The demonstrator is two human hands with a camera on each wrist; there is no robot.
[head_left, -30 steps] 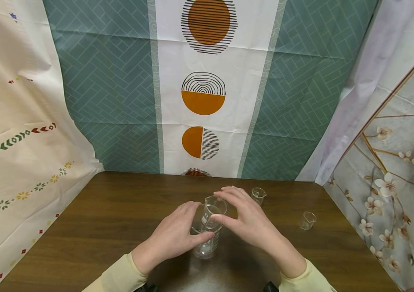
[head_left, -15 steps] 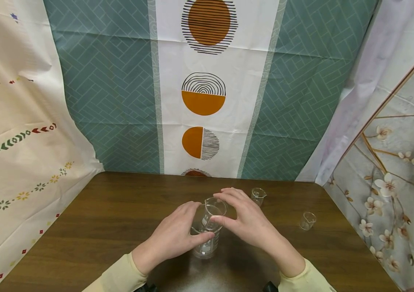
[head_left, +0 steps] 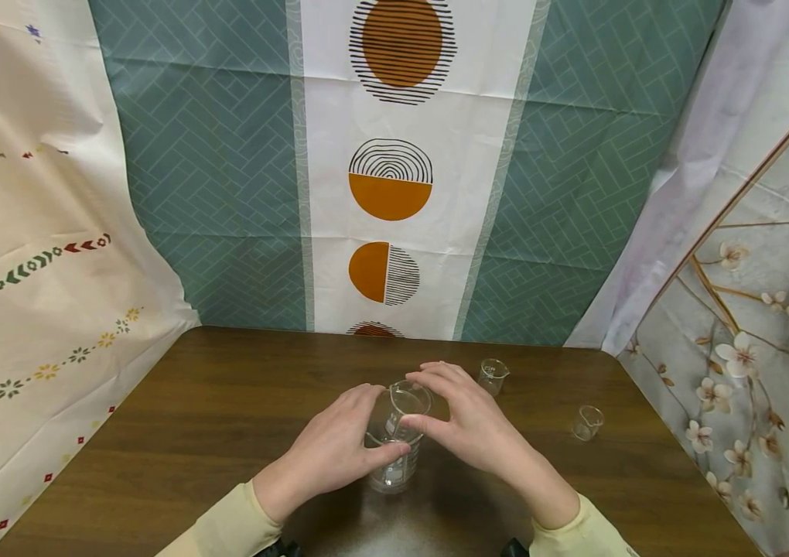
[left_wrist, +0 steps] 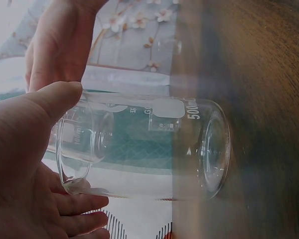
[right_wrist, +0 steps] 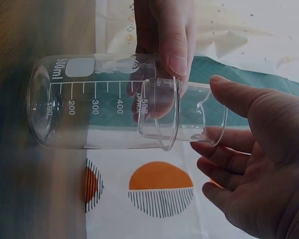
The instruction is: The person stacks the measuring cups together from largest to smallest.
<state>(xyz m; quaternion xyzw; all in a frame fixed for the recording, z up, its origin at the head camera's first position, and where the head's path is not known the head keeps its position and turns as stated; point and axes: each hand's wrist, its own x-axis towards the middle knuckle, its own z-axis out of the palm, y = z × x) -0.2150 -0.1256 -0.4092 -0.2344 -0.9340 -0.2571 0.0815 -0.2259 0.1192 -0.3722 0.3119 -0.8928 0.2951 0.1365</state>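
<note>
at lower centre of the frame, gripping the large beaker [head_left: 392,471] with fingers of left hand [head_left: 330,446] and pinching with those of right hand [head_left: 466,408] the small beaker [head_left: 411,400], sunk slightly deeper inside than before, so apparently partway nested.

- Left hand [head_left: 339,442], lower centre: fingers curved, thumb pointing right.
- Right hand [head_left: 467,418], right of centre, slightly higher: fingers curved leftward, thumb below.
- Left forearm [head_left: 230,520], right forearm [head_left: 572,530]: slanting inward from bottom edge.
</note>
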